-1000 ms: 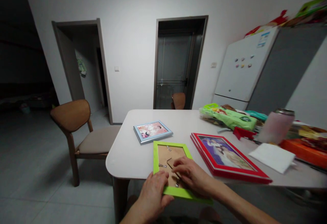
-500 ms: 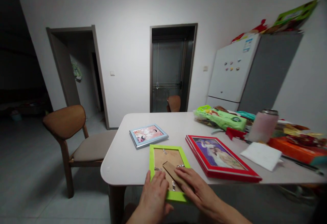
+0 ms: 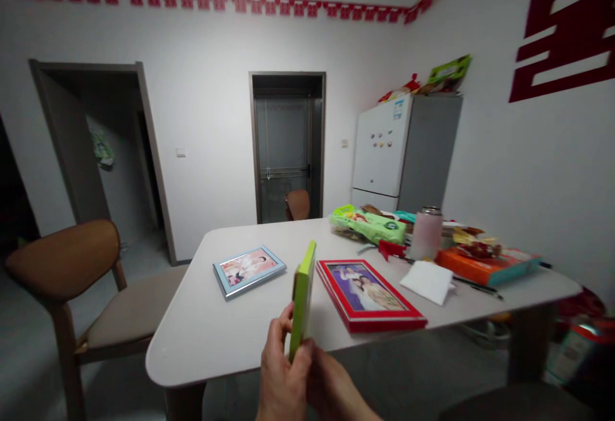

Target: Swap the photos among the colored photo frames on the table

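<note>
Where the green frame is: upright and edge-on in the hands, by the near edge of the table point(image 3: 230, 338); the green frame point(image 3: 303, 299) hides its own faces.
Left hand: the left hand point(image 3: 283, 370) has thumb and fingers closed around the frame's lower part, probably to keep it steady.
Right hand: the right hand point(image 3: 336, 386) is close by on the right; its fingers are largely hidden, so their grip cannot be told.
Red frames: the stacked red frames point(image 3: 416, 321) lie flat to the right, perhaps to leave the near left bare.
Blue frame: the blue frame point(image 3: 231, 291) lies picture-up, farther left.
Far right: a white paper point(image 3: 427, 280), green package point(image 3: 379, 227), pink bottle point(image 3: 426, 235) and orange box point(image 3: 473, 270) crowd that side.
</note>
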`<state>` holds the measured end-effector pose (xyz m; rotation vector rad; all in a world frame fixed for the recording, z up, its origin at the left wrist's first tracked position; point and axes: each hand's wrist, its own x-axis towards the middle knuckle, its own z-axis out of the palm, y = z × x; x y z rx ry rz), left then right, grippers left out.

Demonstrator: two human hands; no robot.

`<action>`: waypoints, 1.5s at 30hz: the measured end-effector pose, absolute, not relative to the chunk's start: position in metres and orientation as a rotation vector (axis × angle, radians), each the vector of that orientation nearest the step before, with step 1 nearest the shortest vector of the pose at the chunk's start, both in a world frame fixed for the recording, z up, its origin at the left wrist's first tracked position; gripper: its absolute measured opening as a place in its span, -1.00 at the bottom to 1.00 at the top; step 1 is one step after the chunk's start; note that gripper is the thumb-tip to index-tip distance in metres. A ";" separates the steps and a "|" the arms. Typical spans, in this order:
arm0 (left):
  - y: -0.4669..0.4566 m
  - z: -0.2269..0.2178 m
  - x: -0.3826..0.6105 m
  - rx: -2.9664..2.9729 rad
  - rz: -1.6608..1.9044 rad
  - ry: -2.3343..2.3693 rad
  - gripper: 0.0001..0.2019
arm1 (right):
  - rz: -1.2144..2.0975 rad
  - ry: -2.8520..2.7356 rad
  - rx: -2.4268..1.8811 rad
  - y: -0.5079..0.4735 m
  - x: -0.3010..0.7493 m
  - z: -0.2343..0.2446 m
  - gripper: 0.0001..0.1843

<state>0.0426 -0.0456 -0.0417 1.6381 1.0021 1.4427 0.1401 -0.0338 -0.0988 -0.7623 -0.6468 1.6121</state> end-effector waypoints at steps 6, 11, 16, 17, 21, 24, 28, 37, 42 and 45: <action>-0.028 -0.016 0.065 1.177 1.605 0.687 -0.56 | 1.332 -0.544 -0.797 -0.023 0.180 -0.065 -0.72; 0.008 -0.027 0.096 1.119 1.355 0.687 -0.50 | 0.868 -1.082 -1.450 0.004 0.285 -0.028 -0.69; 0.036 -0.058 0.148 1.312 1.209 0.836 -0.52 | 0.602 -1.257 -1.762 0.033 0.350 -0.022 -0.72; 0.041 -0.063 0.156 1.345 1.183 0.863 -0.50 | 0.577 -1.261 -1.802 0.038 0.358 -0.026 -0.73; 0.061 -0.081 0.174 1.526 1.082 0.978 -0.50 | 0.468 -1.299 -1.935 0.055 0.381 -0.049 -0.74; 0.071 -0.090 0.169 1.699 1.025 1.057 -0.52 | 0.387 -1.355 -1.987 0.063 0.386 -0.057 -0.78; 0.084 -0.087 0.124 1.951 0.947 1.211 -0.52 | 0.249 -1.435 -1.965 0.062 0.377 -0.052 -0.78; 0.147 -0.074 -0.036 2.225 0.663 1.867 -0.55 | -0.111 -1.918 -1.367 0.012 0.250 -0.065 -0.71; 0.130 -0.077 -0.046 2.436 0.506 1.874 -0.59 | -0.060 -2.047 -1.151 0.015 0.194 -0.078 -0.72; 0.092 -0.076 -0.035 2.543 0.466 1.809 -0.64 | 0.013 -2.085 -1.225 0.025 0.179 -0.079 -0.65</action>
